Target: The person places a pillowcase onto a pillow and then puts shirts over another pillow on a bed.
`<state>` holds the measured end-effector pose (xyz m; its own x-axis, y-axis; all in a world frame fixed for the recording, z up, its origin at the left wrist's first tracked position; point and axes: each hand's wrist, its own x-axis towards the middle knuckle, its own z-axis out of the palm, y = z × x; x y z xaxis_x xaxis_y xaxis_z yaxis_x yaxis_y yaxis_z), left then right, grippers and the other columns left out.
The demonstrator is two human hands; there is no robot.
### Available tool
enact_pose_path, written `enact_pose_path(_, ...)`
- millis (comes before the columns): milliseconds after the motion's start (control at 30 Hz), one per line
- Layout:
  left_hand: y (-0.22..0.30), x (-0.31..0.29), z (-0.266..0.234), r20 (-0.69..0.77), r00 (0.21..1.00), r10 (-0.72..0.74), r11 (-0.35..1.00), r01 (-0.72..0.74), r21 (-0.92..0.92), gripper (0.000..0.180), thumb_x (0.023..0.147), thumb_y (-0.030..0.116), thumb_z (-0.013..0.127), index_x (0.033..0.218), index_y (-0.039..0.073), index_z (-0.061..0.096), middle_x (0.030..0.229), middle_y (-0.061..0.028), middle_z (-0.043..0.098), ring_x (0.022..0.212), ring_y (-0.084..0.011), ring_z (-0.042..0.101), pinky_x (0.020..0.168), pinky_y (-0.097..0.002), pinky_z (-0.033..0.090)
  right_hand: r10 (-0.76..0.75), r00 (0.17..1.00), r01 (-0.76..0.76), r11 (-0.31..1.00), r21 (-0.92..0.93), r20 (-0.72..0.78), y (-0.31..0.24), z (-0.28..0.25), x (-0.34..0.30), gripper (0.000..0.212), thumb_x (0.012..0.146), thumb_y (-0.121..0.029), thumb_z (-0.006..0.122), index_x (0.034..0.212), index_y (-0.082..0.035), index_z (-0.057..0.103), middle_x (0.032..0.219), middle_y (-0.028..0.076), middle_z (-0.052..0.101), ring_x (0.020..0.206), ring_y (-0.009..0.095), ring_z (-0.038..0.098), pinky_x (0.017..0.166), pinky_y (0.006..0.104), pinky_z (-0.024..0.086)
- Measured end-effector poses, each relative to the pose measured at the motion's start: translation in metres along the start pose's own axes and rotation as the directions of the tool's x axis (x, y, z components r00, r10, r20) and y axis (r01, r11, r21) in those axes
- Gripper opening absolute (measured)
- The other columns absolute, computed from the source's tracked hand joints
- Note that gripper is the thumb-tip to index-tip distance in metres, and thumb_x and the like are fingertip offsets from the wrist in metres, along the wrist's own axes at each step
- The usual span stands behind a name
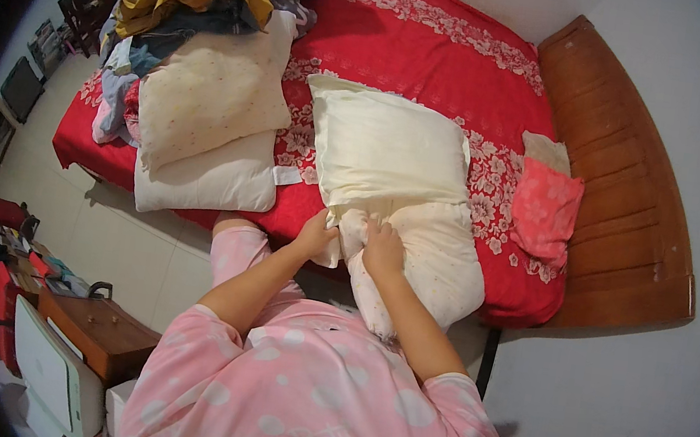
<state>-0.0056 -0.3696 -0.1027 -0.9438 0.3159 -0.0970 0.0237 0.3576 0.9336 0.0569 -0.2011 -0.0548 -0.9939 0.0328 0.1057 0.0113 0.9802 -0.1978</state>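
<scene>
**While the left hand (317, 236) and the right hand (383, 251) grip, a speckled off-white fabric pillow (442, 268) sits half inside a pale cream cotton-like pillowcase (399, 150)**

The left fingers clamp the pillowcase's open edge; just beside them, the right fingers are closed on the bunched bare pillow. Its covered half lies beyond the fingertips. Left of the fingers, two stacked cream rectangular pillows (215, 99) rest on a red floral bedspread (442, 54).
</scene>
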Motion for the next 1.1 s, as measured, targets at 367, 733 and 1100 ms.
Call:
enact_pose_path(367, 0.105, -0.023, 0.024, 0.116, 0.962, 0.247, 0.968, -0.24, -0.068, 0.042, 0.077, 0.016, 0.059, 0.113, -0.003, 0.047, 0.092, -0.0279, 0.059, 0.085, -0.0402, 0.06, 0.072, -0.0431, 0.048, 0.492, 0.727, 0.094, 0.619, 0.78, -0.478, 0.069, -0.09, 0.052, 0.017, 0.076, -0.001, 0.057, 0.091, -0.002, 0.049, 0.08, 0.01, 0.055, 0.077, 0.022, 0.054, 0.075, 0.0317, 0.044)
enact_pose_path(733, 0.055, -0.035, -0.013, 0.387, 0.894, 0.226, 0.834, -0.383, 0.397, 0.037, 0.077, 0.028, 0.062, 0.1, 0.001, 0.052, 0.085, -0.0231, 0.06, 0.078, -0.0388, 0.059, 0.069, -0.0434, 0.047, 0.384, 0.923, -0.264, 0.64, 0.722, -0.003, 0.019, -0.037, 0.014, 0.054, 0.07, -0.012, 0.073, 0.115, -0.005, 0.044, 0.088, 0.012, 0.059, 0.083, 0.027, 0.057, 0.074, 0.0362, 0.045)
enact_pose_path(1100, 0.077, 0.009, 0.002, 0.077, 0.957, 0.278, 0.853, -0.283, 0.439, 0.033, 0.076, 0.016, 0.061, 0.105, 0.004, 0.052, 0.1, -0.0178, 0.057, 0.093, -0.0342, 0.057, 0.079, -0.0396, 0.048, 0.178, 0.972, -0.053, 0.798, 0.6, -0.151, 0.02, -0.02, -0.018, 0.039, 0.078, -0.019, 0.067, 0.112, -0.006, 0.051, 0.101, 0.011, 0.063, 0.092, 0.026, 0.06, 0.08, 0.0362, 0.048)
